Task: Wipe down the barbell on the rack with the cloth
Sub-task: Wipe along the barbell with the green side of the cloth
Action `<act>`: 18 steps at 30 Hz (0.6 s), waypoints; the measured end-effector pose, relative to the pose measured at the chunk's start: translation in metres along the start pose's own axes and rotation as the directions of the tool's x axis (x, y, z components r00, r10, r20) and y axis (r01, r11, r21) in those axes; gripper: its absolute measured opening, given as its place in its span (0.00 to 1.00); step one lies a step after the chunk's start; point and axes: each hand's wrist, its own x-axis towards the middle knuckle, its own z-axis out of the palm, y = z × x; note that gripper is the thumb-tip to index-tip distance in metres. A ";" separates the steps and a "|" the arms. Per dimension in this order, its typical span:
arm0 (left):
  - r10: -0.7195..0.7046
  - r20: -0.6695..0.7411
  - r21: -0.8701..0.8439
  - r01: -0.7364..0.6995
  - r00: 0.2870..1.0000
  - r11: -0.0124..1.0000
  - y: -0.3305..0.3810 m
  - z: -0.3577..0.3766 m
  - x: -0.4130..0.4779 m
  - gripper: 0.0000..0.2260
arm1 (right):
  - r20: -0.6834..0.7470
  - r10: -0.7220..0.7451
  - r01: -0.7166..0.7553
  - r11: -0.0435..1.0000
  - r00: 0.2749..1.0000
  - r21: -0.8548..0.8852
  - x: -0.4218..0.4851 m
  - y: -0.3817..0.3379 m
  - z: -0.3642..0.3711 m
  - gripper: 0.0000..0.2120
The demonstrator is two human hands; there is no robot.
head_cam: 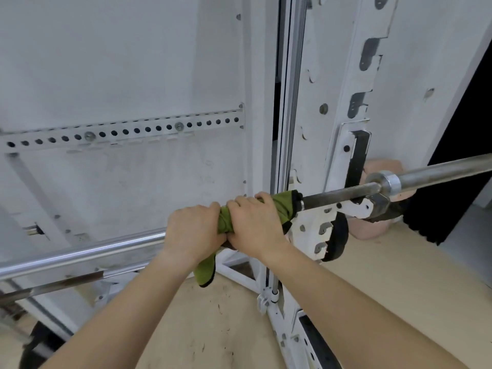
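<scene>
While both hands clamp the green cloth (279,209) around it, the barbell (340,194) lies across the white rack (343,129), its long axis rising from lower left to upper right. Left hand (193,230) and right hand (254,222) touch, fingers curled tight.

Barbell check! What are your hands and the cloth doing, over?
Left hand and right hand both clamped on green cloth, wrapped round barbell. Rack hook just right of cloth, over.
</scene>
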 end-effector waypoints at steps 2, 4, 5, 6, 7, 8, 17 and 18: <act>0.016 -0.012 0.053 -0.015 1.000 0.998 0.001 0.001 0.000 0.14 | -0.001 -0.090 0.090 0.996 0.996 -0.025 -0.002 0.009 0.001 0.14; 0.042 -0.024 0.087 -0.039 0.999 0.995 0.009 0.000 0.006 0.14 | 0.015 -0.159 0.160 0.984 0.987 -0.083 -0.008 0.032 0.000 0.17; 0.046 -0.022 0.078 -0.044 0.999 0.996 0.014 0.001 0.010 0.12 | 0.021 -0.173 0.174 0.978 0.985 -0.116 -0.011 0.047 0.000 0.18; 0.050 -0.021 0.061 -0.049 0.999 0.997 0.021 0.001 0.015 0.11 | 0.019 -0.178 0.179 0.973 0.984 -0.145 -0.014 0.064 0.001 0.18; 0.055 -0.024 0.041 -0.054 0.998 0.998 0.031 0.002 0.021 0.10 | 0.015 -0.177 0.177 0.970 0.984 -0.166 -0.017 0.079 0.002 0.17; 0.061 -0.027 0.017 -0.060 0.998 0.998 0.042 0.002 0.027 0.10 | 0.013 -0.171 0.171 0.969 0.985 -0.180 -0.021 0.094 0.002 0.16; 0.080 0.008 -0.146 -0.078 0.997 0.986 0.164 -0.020 0.087 0.11 | 0.027 -0.043 0.048 0.974 0.999 -0.220 -0.041 0.193 -0.007 0.11; 0.094 0.014 -0.166 -0.090 0.995 0.982 0.177 -0.022 0.093 0.09 | 0.048 -0.023 0.033 0.975 0.999 -0.221 -0.042 0.196 -0.009 0.11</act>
